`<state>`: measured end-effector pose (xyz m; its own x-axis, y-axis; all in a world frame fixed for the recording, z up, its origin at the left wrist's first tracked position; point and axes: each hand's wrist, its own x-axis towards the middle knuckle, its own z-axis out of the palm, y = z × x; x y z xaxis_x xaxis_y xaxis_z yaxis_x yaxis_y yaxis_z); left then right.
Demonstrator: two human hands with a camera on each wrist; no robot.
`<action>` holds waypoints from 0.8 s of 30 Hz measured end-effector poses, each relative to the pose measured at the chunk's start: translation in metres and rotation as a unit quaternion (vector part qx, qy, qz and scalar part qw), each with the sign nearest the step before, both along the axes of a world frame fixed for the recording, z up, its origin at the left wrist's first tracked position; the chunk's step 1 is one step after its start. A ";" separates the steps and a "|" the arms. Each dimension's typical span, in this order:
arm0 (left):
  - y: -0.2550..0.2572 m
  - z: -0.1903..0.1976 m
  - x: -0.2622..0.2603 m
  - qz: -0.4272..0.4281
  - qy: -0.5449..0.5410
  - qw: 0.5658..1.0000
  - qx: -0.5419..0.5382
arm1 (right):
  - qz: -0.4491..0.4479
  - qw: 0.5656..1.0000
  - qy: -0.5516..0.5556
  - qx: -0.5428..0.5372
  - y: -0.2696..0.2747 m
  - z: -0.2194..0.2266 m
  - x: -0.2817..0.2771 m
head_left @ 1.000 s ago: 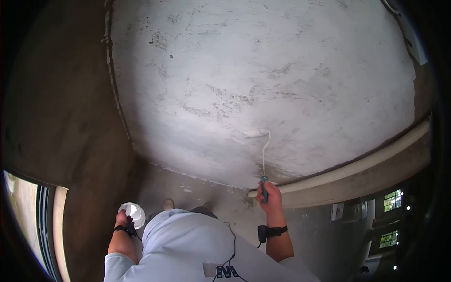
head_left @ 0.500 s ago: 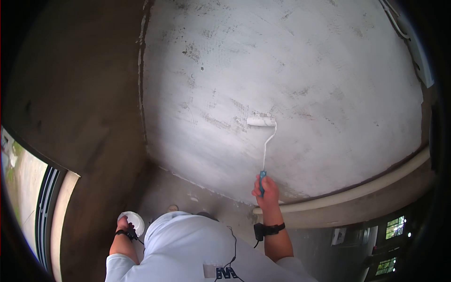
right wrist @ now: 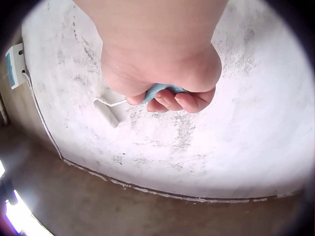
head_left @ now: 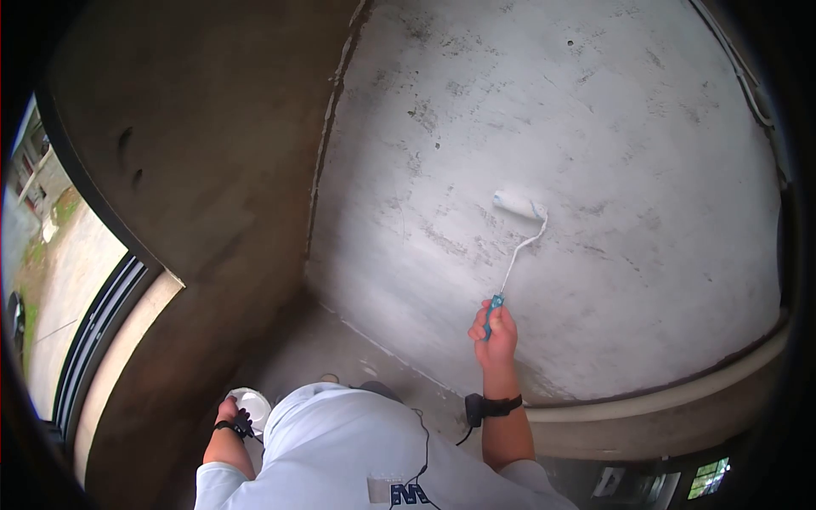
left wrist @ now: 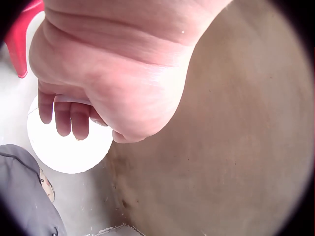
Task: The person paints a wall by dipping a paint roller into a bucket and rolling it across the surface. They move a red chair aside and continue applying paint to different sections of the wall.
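My right hand [head_left: 497, 331] grips the blue handle of a paint roller [head_left: 518, 206], fingers wrapped round it. The roller's white sleeve lies against a patchy, white-coated wall [head_left: 663, 280]. In the right wrist view the curled fingers [right wrist: 167, 101] cover most of the handle, and the roller sleeve [right wrist: 106, 114] is at the left. Low on the left, my left hand [head_left: 229, 410] holds a white bucket [head_left: 253, 406] by its rim. Seen from the left wrist, the fingers [left wrist: 79, 123] hook over the rim of the bucket [left wrist: 69, 152], whose inside looks bright white.
A brown bare wall [head_left: 212, 170] meets the white one at a corner on the left. A window opening [head_left: 76, 280] lies beyond it. A pale pipe [head_left: 663, 405] runs along the white wall's lower right edge. A red plastic leg [left wrist: 18, 49] stands on the floor near the bucket.
The view has swung left, so the wall corner sits further right. The roller has moved up the wall, its sleeve now tilted. The left hand keeps holding the bucket.
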<state>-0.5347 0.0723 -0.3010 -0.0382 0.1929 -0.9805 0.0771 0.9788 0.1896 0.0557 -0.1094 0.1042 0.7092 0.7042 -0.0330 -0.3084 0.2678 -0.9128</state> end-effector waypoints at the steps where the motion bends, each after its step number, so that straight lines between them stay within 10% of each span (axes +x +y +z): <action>1: -0.001 -0.006 -0.004 0.014 -0.016 1.000 -0.013 | 0.001 1.000 0.001 0.001 0.001 0.000 0.000; 24: 0.029 0.013 0.071 -0.119 0.034 0.992 0.032 | -0.089 0.977 0.133 -0.144 -0.144 -0.070 -0.014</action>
<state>-0.4638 0.1008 -0.2875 -0.0504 0.2654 -0.9628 0.3186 0.9179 0.2363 0.0422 -0.2530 0.0346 0.7588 0.5058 -0.4104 -0.5163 0.0830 -0.8524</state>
